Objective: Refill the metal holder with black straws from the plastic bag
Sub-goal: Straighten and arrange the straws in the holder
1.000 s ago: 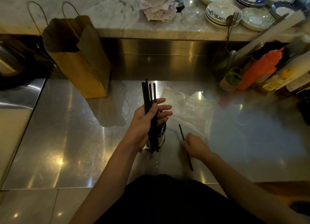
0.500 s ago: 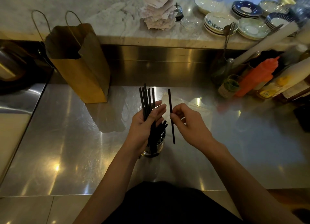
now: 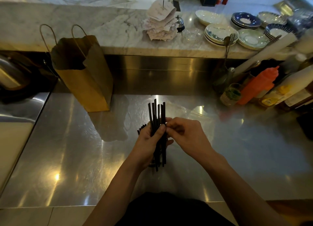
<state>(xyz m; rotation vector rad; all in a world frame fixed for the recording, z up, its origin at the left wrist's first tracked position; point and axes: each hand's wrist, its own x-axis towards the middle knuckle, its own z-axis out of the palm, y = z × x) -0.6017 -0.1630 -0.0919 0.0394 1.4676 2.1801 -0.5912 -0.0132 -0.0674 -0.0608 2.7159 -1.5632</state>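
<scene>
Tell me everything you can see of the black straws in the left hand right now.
The black straws are thin, straight, matte tubes, plastic by the look, several of them gathered in a loose bundle. They stand near upright, with the tops slightly fanned and uneven and the bottoms sticking out below the palm. The left hand grips them at mid-length, thumb across the front. The right hand pinches the rightmost one with its fingertips.

A bundle of thin black straws stands nearly upright in the left hand, their ends uneven. The right hand pinches the rightmost one. More straw tips poke out left of that hand, from the holder, which is mostly hidden beneath it. The clear bag lies flat and crumpled on the counter just behind.
</scene>
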